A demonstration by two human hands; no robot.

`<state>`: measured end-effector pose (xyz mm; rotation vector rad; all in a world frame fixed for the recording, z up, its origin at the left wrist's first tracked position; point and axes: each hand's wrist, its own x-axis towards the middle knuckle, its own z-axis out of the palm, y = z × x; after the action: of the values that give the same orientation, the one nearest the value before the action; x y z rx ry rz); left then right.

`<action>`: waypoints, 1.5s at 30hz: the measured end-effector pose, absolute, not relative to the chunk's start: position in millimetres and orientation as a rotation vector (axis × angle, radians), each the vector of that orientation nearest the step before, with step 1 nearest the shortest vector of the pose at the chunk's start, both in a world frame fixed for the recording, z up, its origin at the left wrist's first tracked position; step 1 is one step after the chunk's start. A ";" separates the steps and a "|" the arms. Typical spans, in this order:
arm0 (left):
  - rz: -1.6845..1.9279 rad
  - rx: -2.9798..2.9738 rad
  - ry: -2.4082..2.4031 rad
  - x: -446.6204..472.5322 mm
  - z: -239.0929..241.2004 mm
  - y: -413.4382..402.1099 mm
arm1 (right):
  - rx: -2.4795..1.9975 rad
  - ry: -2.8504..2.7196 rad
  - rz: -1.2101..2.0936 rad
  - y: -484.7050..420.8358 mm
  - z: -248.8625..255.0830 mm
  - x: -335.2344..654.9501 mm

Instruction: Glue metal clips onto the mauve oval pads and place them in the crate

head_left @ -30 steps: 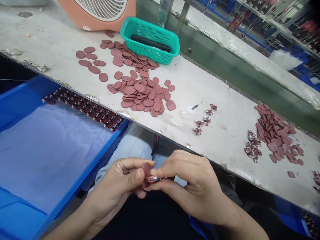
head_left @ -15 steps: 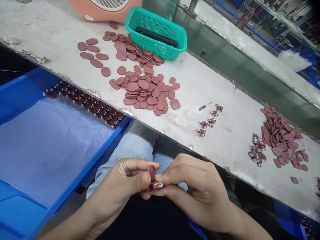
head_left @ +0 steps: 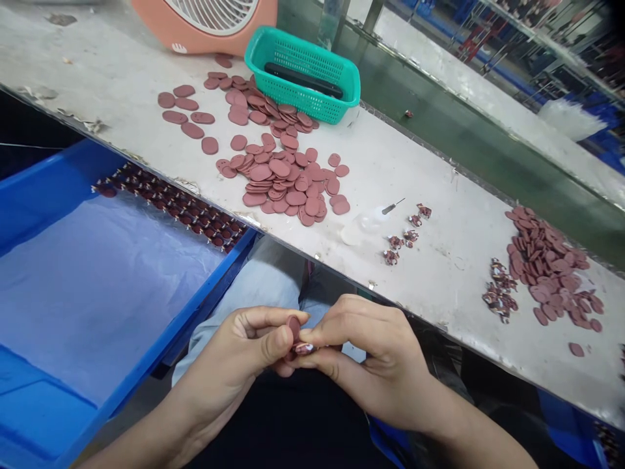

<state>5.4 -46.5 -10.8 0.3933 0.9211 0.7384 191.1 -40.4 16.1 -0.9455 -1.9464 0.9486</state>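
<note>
Fingers [head_left: 279, 340], left hand [head_left: 227, 368] and right hand [head_left: 374, 355], are pinching a maroon oval tag [head_left: 293, 327] and small printed piece [head_left: 304, 348] over the knees [head_left: 258, 286], below the desk [head_left: 439, 286] edge; a slackening pinch is risking a drop.

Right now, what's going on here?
A person's left hand grips a reddish-brown oval disc while the right hand pinches a small printed piece at its lower edge. More discs lie in loose piles on the workbench, and rows of dark pieces sit in a blue tray.
</note>
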 end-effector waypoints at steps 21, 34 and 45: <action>0.734 0.386 0.913 -3.4 -21.1 -48.4 | -0.969 -1.937 0.956 -35.8 9.4 183.4; 0.712 0.185 0.767 -10.0 -31.0 -36.4 | -1.062 -1.860 0.832 -34.0 5.0 179.1; 0.704 0.281 0.689 -11.7 -34.3 -31.0 | -1.078 -1.779 0.991 -27.9 2.7 171.1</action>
<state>-11.7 -31.0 -34.3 0.2807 0.6889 0.7036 171.1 -27.9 2.7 -1.0776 -1.7794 0.9912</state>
